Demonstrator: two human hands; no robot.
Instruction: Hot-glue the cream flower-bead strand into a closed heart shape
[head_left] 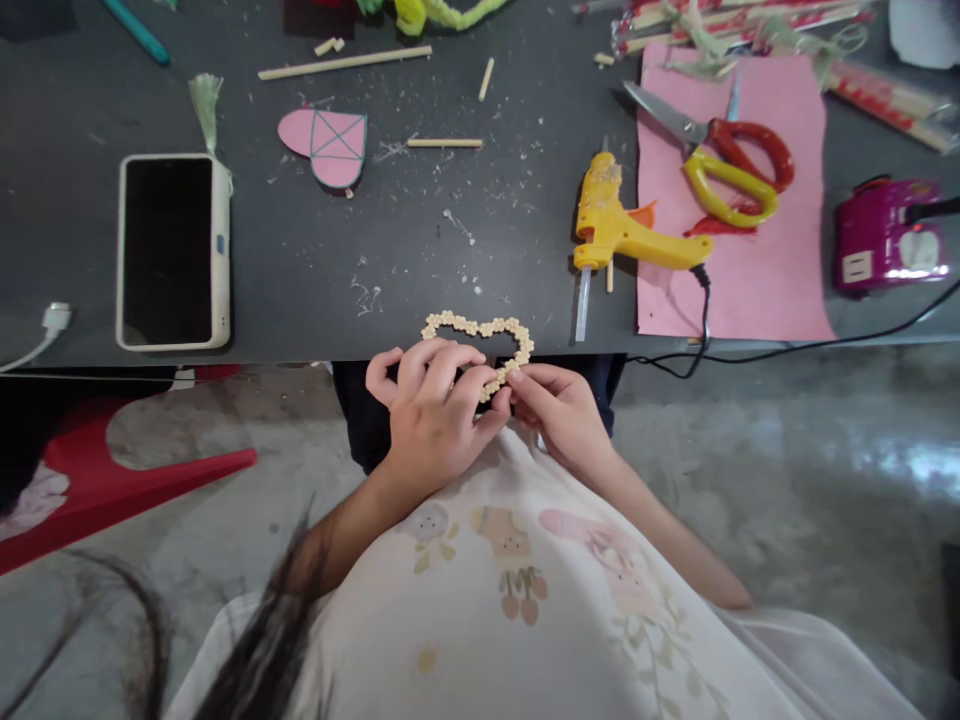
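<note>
A heart-shaped outline of small cream flower-like pieces [512, 326] is held at the table's front edge, close to my body. My left hand [439, 410] lies over its left and lower part, with thumb and fingers closed on it. On the lower right side, my right hand [559, 405] pinches the heart outline between thumb and fingertips. The lower left of the outline is hidden behind my left hand. Beyond it on the table lies a pink heart-shaped cutout [337, 145] with dark green lines across it.
A yellow glue gun [604, 225] with a clear stick and a cord lies at the right. Scissors [720, 165] rest on pink sheet [735, 290]. A phone [169, 250] lies left. Sticks [345, 62] and glue scraps dot the dark table; a purple box [889, 240] stands far right.
</note>
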